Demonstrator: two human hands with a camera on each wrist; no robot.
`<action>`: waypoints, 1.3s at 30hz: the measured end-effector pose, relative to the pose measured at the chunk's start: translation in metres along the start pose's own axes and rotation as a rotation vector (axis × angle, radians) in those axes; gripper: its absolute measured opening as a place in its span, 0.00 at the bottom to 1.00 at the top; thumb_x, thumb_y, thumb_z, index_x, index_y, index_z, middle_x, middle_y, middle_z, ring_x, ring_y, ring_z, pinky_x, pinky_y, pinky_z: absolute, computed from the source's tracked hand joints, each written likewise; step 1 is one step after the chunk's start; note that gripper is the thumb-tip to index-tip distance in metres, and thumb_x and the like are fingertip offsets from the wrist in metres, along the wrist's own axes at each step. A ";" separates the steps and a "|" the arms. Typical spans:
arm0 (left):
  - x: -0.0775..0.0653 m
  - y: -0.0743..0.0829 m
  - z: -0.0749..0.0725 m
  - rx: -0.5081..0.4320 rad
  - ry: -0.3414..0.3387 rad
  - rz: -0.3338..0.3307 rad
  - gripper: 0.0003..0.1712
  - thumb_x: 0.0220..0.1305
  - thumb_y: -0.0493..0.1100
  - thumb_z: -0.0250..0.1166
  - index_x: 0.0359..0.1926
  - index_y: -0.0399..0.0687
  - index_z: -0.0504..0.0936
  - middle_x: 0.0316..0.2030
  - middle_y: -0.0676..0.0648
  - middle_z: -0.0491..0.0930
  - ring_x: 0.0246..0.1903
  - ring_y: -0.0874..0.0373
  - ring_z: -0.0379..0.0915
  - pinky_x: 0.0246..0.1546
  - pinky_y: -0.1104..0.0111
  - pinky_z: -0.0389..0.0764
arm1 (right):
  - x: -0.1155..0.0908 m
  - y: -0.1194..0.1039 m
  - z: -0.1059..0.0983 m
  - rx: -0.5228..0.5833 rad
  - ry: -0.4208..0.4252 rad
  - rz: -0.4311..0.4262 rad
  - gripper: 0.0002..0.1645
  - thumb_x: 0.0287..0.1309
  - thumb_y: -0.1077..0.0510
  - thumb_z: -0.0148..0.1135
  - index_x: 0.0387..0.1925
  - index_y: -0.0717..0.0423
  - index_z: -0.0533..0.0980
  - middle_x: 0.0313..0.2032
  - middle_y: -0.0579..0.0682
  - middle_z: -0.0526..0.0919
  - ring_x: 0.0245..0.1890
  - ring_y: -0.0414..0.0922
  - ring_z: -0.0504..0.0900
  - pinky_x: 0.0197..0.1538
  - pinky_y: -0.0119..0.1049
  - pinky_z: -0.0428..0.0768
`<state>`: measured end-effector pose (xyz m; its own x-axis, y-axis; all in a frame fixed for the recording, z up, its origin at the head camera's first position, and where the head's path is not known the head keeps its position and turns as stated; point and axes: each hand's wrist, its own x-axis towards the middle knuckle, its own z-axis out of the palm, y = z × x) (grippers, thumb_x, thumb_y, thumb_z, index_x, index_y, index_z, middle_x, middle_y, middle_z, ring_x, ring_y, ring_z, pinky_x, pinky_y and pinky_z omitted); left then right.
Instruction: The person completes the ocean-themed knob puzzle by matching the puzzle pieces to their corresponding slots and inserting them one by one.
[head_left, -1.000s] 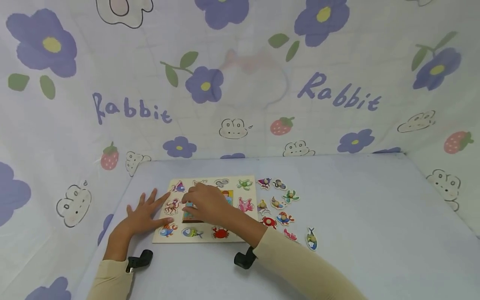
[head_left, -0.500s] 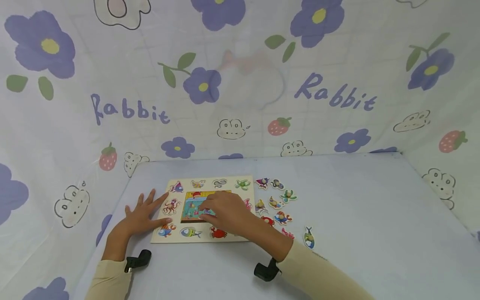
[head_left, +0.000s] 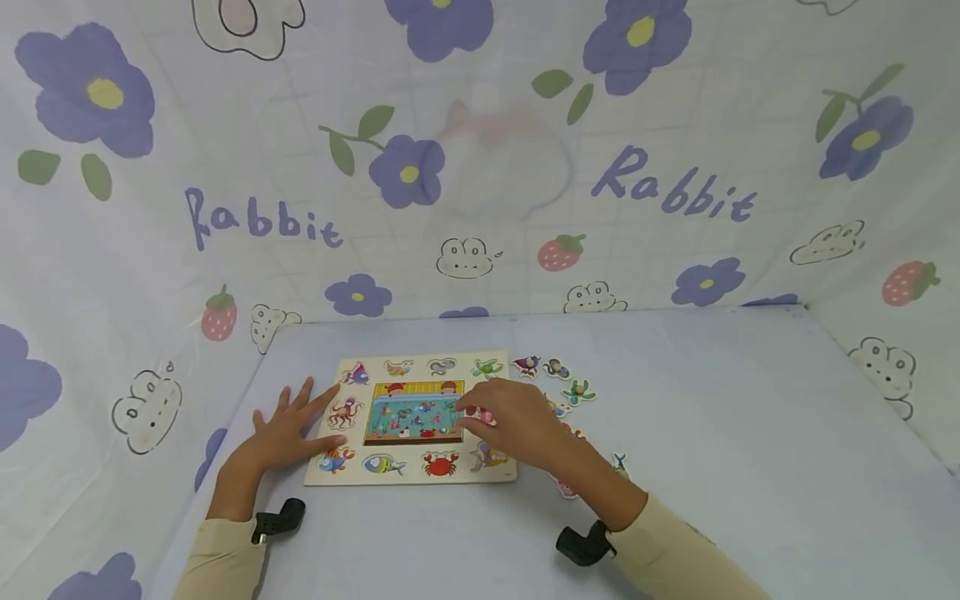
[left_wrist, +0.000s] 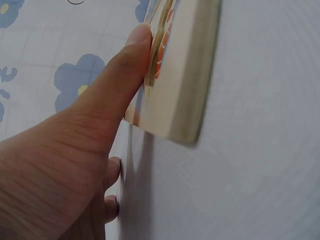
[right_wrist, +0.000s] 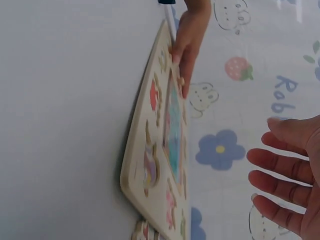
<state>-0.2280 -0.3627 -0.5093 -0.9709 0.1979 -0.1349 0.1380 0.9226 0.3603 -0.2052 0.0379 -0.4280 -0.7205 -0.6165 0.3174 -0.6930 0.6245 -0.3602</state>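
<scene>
On the pale table (head_left: 712, 417) we see a wooden puzzle board (head_left: 465, 478) lying flat, with sea-animal pictures round a framed aquarium scene (head_left: 412, 421). The left hand (head_left: 288, 429) rests at the board's left side, its fingers spread; the thumb lies on the lower left corner, over the edge of the lobster picture (head_left: 335, 461), and the index fingertip reaches the board near the fish picture at upper left. The right hand (head_left: 517, 421) is over the board's right side, partly hiding the pink picture there; from the right wrist view we see its fingers apart, gently bent and holding nothing. Just right of the board lie loose pieces: a purple one (head_left: 527, 365), a grey one (head_left: 557, 367) and a green one (head_left: 578, 392), while others are partly hidden behind the right forearm. Behind the table hangs a flowered curtain (head_left: 510, 283).
</scene>
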 end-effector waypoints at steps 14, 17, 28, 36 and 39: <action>-0.003 0.004 0.000 -0.010 -0.005 -0.004 0.57 0.57 0.73 0.67 0.80 0.59 0.55 0.78 0.29 0.40 0.74 0.21 0.27 0.58 0.19 0.28 | -0.020 0.045 -0.022 0.034 0.068 0.194 0.14 0.61 0.50 0.73 0.47 0.47 0.87 0.36 0.39 0.87 0.38 0.41 0.82 0.39 0.35 0.78; -0.003 0.003 0.000 -0.005 -0.004 -0.007 0.57 0.57 0.73 0.67 0.80 0.59 0.55 0.78 0.29 0.40 0.74 0.21 0.27 0.58 0.19 0.28 | -0.022 0.054 -0.027 0.042 0.088 0.203 0.14 0.62 0.50 0.72 0.48 0.48 0.87 0.36 0.40 0.87 0.37 0.43 0.82 0.39 0.37 0.79; 0.000 0.001 0.001 0.003 0.000 -0.004 0.57 0.57 0.75 0.65 0.80 0.60 0.54 0.79 0.30 0.39 0.74 0.22 0.26 0.58 0.19 0.27 | -0.028 0.087 -0.044 0.028 0.131 0.253 0.13 0.63 0.52 0.71 0.47 0.52 0.87 0.34 0.43 0.88 0.35 0.44 0.81 0.39 0.40 0.80; -0.004 0.006 -0.001 -0.001 -0.006 -0.007 0.57 0.58 0.73 0.66 0.80 0.58 0.54 0.78 0.29 0.39 0.74 0.21 0.26 0.57 0.19 0.27 | -0.032 0.107 -0.041 0.032 0.061 0.358 0.12 0.63 0.53 0.71 0.46 0.53 0.87 0.30 0.43 0.84 0.30 0.42 0.76 0.31 0.35 0.75; -0.004 0.005 -0.002 0.007 -0.008 -0.008 0.57 0.58 0.73 0.66 0.80 0.59 0.54 0.79 0.30 0.38 0.74 0.21 0.26 0.58 0.19 0.27 | -0.034 0.114 -0.039 0.015 0.029 0.400 0.12 0.64 0.53 0.70 0.45 0.53 0.87 0.29 0.44 0.84 0.29 0.43 0.75 0.30 0.35 0.75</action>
<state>-0.2241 -0.3592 -0.5050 -0.9704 0.1930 -0.1452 0.1314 0.9263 0.3531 -0.2608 0.1483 -0.4459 -0.9341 -0.3120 0.1737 -0.3570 0.8053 -0.4733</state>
